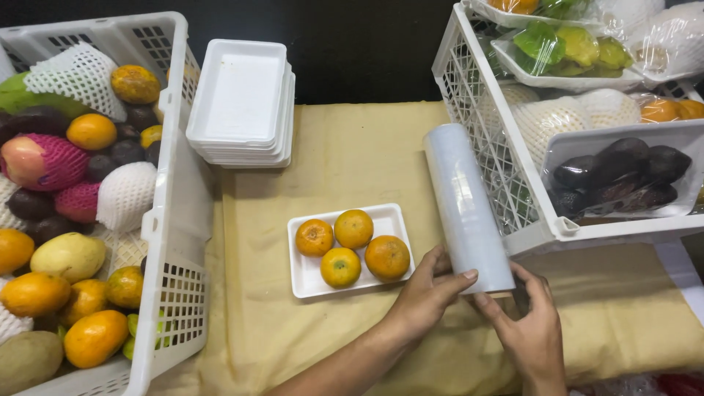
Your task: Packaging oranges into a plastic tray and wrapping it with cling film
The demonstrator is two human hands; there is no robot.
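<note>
The left hand (429, 290) curls its fingers around the near end of a roll of cling film (466, 209); the right hand (529, 330) cups that same end from below, fingers bent; the roll lies slanted near the table's front edge, against a white crate (469, 110) of wrapped fruit at the right edge; just left sits a foam tray (304, 275) holding four oranges (352, 246).

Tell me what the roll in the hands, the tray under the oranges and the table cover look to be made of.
The pale translucent roll looks like thin plastic cling film: glossy, with a soft sheen. The shallow white rectangular tray looks like foam: matte, thick rounded rim, though it could be moulded pulp. The tan table cover seems to be cloth or heavy paper: dull, with creases.
</note>
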